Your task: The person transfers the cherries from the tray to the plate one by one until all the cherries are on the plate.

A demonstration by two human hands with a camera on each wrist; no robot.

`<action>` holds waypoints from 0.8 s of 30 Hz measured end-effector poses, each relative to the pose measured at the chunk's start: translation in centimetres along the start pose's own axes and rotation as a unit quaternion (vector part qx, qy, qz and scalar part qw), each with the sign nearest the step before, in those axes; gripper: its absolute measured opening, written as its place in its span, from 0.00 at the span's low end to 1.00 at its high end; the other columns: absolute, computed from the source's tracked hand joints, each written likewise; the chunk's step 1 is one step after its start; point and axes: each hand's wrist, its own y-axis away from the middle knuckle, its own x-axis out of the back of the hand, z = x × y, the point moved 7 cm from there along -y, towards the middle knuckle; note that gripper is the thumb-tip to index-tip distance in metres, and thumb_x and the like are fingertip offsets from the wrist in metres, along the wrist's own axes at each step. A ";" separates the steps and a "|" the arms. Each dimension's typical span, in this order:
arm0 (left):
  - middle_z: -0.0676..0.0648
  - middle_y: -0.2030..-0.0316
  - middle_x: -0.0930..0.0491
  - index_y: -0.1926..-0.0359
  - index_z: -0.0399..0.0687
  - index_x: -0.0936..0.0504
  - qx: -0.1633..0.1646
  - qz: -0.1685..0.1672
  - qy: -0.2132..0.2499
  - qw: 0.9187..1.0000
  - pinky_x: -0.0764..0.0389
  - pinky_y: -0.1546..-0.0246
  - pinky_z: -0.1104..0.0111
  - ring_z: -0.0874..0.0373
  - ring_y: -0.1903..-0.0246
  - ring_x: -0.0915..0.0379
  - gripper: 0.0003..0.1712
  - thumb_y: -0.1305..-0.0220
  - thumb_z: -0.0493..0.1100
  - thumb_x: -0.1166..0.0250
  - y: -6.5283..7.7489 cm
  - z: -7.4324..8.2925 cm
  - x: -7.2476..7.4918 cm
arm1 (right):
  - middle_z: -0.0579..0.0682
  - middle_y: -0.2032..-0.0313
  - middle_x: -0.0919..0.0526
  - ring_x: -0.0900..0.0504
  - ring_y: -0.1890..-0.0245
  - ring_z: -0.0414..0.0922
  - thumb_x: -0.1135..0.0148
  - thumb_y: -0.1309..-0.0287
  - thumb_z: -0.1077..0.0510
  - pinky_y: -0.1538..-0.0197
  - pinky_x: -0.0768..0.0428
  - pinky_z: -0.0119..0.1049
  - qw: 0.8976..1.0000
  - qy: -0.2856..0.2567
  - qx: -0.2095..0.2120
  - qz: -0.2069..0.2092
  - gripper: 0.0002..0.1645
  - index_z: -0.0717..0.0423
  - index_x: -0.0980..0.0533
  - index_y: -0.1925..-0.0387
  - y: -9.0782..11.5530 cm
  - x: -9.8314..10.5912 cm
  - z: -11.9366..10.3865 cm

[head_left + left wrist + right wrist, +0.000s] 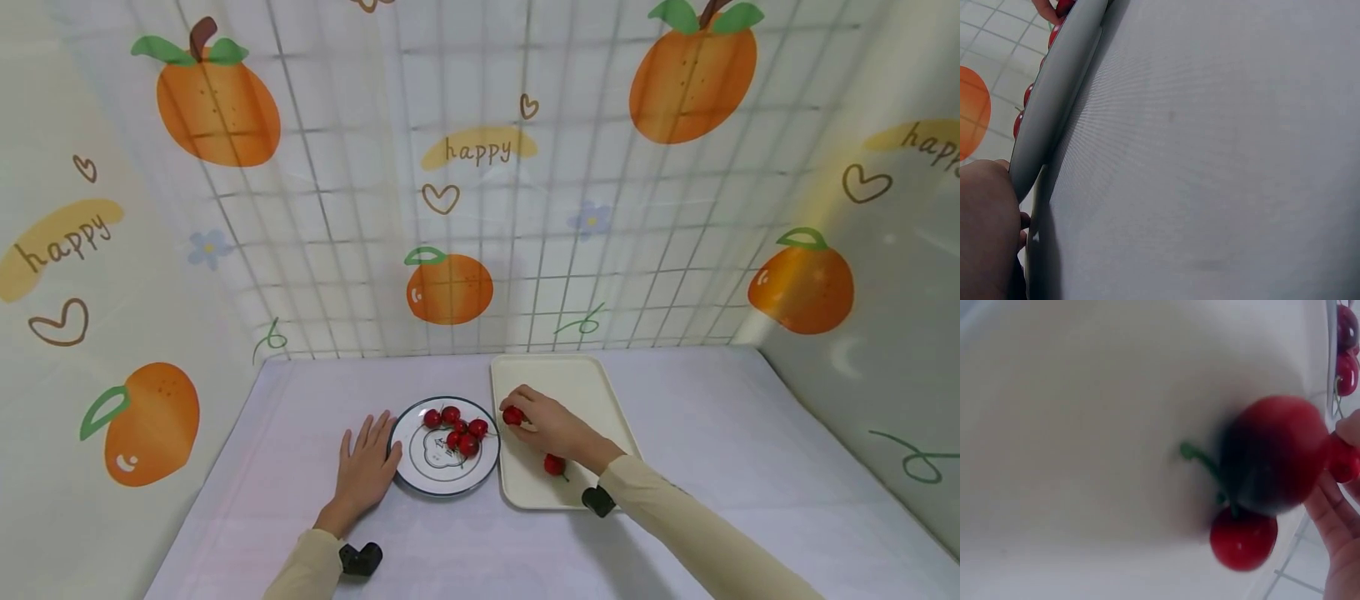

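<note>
A white plate (pixel 450 482) with a dark rim holds several red cherries (pixel 468 446). My left hand (pixel 363 473) lies at the plate's left side, fingers spread, thumb at the rim. In the left wrist view, the plate (pixel 1063 94) appears edge-on beside part of that hand (pixel 985 219). Over the left part of a cream tray (pixel 558 377), my right hand (pixel 557 427) pinches a cherry (pixel 513 415), also visible as the held cherry (pixel 1342 459) in the right wrist view. Below that hand, a large cherry (pixel 1275 453) and a smaller cherry (pixel 1244 540) lie on the tray.
Plate and tray stand side by side on a table with a pale cloth (pixel 697 417). Behind the table hangs a white sheet (pixel 360 275) printed with oranges, with a grid showing through. More printed sheets enclose both sides. A black wrist device (pixel 362 559) sits by the left sleeve.
</note>
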 end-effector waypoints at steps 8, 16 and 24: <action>0.43 0.19 0.43 0.22 0.44 0.39 0.003 -0.001 -0.006 1.000 0.62 0.20 0.35 0.40 0.18 0.56 0.34 0.21 0.53 0.52 0.0 0.0 0.0 | 0.49 0.44 0.23 0.18 0.52 0.42 0.33 0.34 0.59 0.44 0.14 0.40 1.000 -0.017 -0.015 -0.015 0.19 0.53 0.22 0.43 -0.6 -0.7 -0.7; 0.43 0.19 0.43 0.22 0.44 0.39 0.000 -0.003 -0.002 1.000 0.62 0.20 0.36 0.40 0.18 0.56 0.34 0.20 0.54 0.52 0.0 -0.1 0.1 | 0.49 0.43 0.20 0.18 0.46 0.46 0.32 0.35 0.59 0.37 0.17 0.45 0.999 -0.026 -0.040 -0.020 0.22 0.54 0.24 0.41 -1.3 -1.2 -1.2; 0.43 0.19 0.42 0.22 0.44 0.39 0.001 -0.002 -0.002 1.000 0.61 0.21 0.36 0.40 0.18 0.55 0.34 0.21 0.53 0.52 0.0 0.2 0.3 | 0.49 0.47 0.18 0.19 0.52 0.44 0.31 0.36 0.58 0.43 0.14 0.41 0.998 -0.029 -0.049 -0.023 0.20 0.51 0.25 0.45 -1.9 -1.4 -1.8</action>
